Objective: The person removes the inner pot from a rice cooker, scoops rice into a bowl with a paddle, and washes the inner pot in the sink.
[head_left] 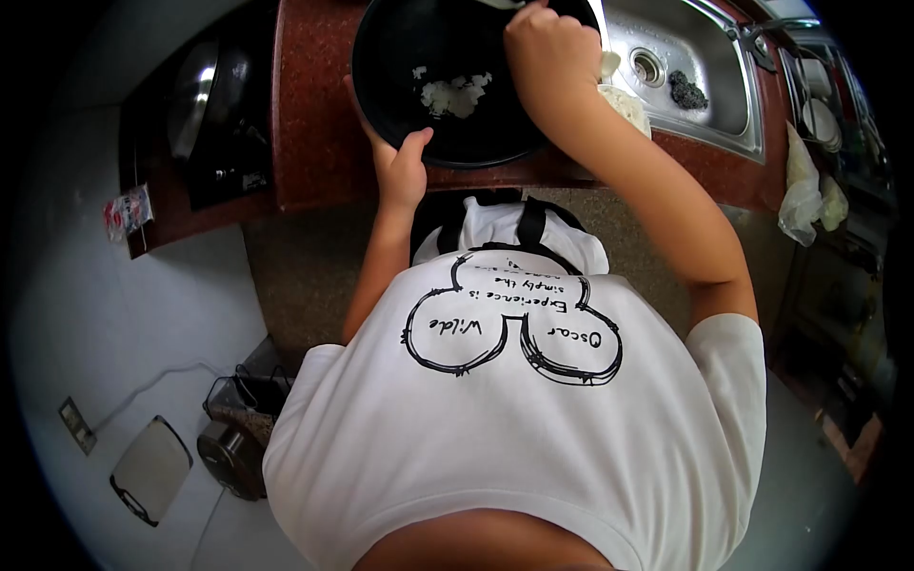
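Note:
A round black pan (390, 67) sits at the counter's front edge, at the top of the view. White crumbly clumps that look like cooked rice (455, 96) lie on its bottom. My left hand (404, 173) grips the near left side of the pan, thumb over the rim and fingers round the outside. Over the pan's right side, my right hand (552, 52) is closed on a pale spoon-like utensil (499, 3), cut off by the top edge. Partly behind my right wrist is a whitish bundle (626, 109), its kind unclear.
Right of the pan is a steel sink (709, 119) with a dark scouring pad (687, 90) in it. A black stove (233, 143) with a shiny pan (195, 100) stands to the left. Plastic bags (802, 186) hang at the counter's right edge, below a dish rack (819, 105).

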Motion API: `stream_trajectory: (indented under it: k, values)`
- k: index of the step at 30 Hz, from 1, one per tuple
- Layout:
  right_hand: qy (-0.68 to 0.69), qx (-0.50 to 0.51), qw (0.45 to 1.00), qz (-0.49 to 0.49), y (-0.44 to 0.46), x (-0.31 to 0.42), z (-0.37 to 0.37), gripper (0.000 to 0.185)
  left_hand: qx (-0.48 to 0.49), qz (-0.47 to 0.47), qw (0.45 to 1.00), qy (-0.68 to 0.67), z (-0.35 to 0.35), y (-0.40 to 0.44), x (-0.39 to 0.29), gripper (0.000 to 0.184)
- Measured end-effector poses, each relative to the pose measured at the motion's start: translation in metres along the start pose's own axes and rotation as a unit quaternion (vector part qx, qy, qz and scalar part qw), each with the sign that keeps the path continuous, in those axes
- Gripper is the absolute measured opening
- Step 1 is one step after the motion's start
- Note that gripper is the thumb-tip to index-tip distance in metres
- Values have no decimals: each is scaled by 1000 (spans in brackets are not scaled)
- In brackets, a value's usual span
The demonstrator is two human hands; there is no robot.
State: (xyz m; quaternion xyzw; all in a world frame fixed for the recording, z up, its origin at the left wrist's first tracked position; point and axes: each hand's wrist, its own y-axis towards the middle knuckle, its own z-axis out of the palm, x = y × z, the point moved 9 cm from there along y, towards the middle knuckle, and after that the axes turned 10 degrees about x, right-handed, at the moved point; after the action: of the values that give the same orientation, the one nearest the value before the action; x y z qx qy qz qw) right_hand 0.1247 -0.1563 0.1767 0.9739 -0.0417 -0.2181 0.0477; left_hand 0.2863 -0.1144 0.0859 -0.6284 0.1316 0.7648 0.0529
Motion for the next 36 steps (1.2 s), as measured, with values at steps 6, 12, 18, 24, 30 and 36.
stream_trajectory:
  k: [6, 12, 18, 24, 30, 36]
  values:
    - [-72, -77, 994, 8, -15, 22, 18, 33, -1, 10, 1000, 11, 3, 0, -2, 90]
    - [-72, 75, 991, -90, -47, 39, 47, 38, -60, 39, 997, -8, -11, 0, 4, 78]
    - [-39, -8, 999, 31, 2, 8, 16, 30, -53, 33, 998, -12, -9, -1, 8, 78]
    - [-82, 39, 996, 21, -17, 25, 34, 37, -51, 31, 998, 5, -5, -3, 5, 76]
    - [-52, 76, 996, -20, -32, 30, 35, 32, -65, 33, 997, -25, -6, -2, 3, 75]
    - [5, 99, 991, 90, 10, 5, 32, 28, -56, 33, 998, -12, -6, -3, 3, 75]
